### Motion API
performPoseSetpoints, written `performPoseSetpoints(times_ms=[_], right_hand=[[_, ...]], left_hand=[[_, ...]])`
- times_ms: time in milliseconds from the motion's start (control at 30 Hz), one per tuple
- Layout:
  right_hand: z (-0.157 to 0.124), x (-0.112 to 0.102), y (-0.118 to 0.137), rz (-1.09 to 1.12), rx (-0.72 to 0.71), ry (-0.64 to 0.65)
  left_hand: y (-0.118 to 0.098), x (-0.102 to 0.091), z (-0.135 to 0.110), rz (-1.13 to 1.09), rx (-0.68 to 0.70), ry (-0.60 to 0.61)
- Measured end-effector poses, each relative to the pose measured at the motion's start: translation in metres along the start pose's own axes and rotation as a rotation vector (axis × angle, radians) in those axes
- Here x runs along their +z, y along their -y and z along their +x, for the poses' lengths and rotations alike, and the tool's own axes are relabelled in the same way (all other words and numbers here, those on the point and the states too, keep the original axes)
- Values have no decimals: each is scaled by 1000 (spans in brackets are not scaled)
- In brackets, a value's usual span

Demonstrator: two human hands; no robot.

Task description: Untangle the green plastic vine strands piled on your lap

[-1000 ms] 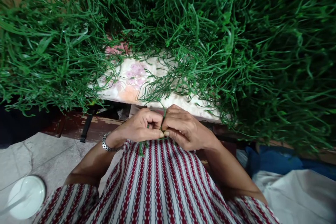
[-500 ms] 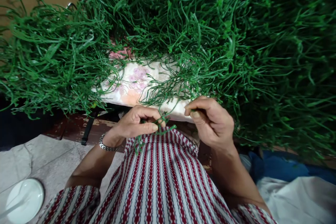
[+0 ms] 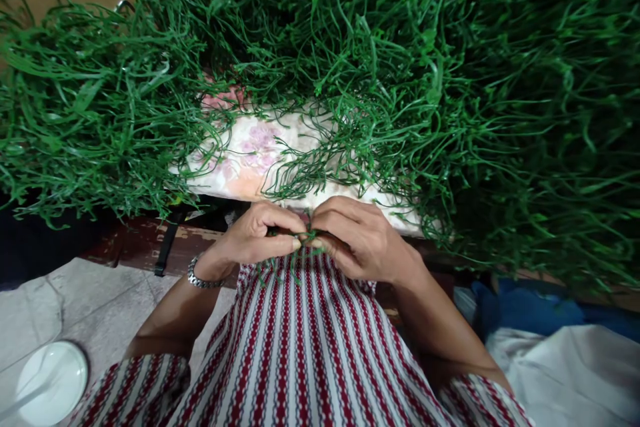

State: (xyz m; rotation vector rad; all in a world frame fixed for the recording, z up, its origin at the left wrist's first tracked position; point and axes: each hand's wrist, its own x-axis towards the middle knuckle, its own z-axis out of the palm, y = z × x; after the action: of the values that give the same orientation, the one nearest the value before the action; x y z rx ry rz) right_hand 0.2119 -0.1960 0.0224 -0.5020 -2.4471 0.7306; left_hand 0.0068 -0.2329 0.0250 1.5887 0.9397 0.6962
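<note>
My left hand (image 3: 265,232) is closed in a pinch on a thin green plant stem (image 3: 295,269), its forked strands hanging below the fingers over the striped garment. Right beside it, my right hand (image 3: 363,237) pinches the same stem, fingertips almost touching the left ones. The exact grip point is partly hidden by the fingers. Just beyond both hands, a small bundle of dark green stems (image 3: 305,170) lies on a white floral cloth (image 3: 255,147).
Large heaps of glossy green stems rise at the left (image 3: 95,113) and across the back and right (image 3: 450,67). A worn brown wooden edge (image 3: 200,240) runs in front. A white round lid or dish (image 3: 53,383) is at lower left; blue and white fabric (image 3: 565,360) lies lower right.
My right hand has moved left from the edge of the right heap and now meets my left hand at the stem. The left hand has stayed nearly in place.
</note>
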Motion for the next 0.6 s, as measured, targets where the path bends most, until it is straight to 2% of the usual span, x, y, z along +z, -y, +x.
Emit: performPoseSetpoints(times_ms=[233, 333, 433, 600], right_hand=[[-1, -1, 4, -164, -19, 61], [-1, -3, 6, -209, 17, 110], [-2, -5, 4, -168, 51, 169], [-5, -5, -1, -89, 60, 208]], left_hand=[[-14, 0, 2, 172, -8, 67], [-12, 4, 3, 212, -33, 30], [-10, 9, 2, 218, -26, -17], [-13, 11, 2, 331, 76, -31]])
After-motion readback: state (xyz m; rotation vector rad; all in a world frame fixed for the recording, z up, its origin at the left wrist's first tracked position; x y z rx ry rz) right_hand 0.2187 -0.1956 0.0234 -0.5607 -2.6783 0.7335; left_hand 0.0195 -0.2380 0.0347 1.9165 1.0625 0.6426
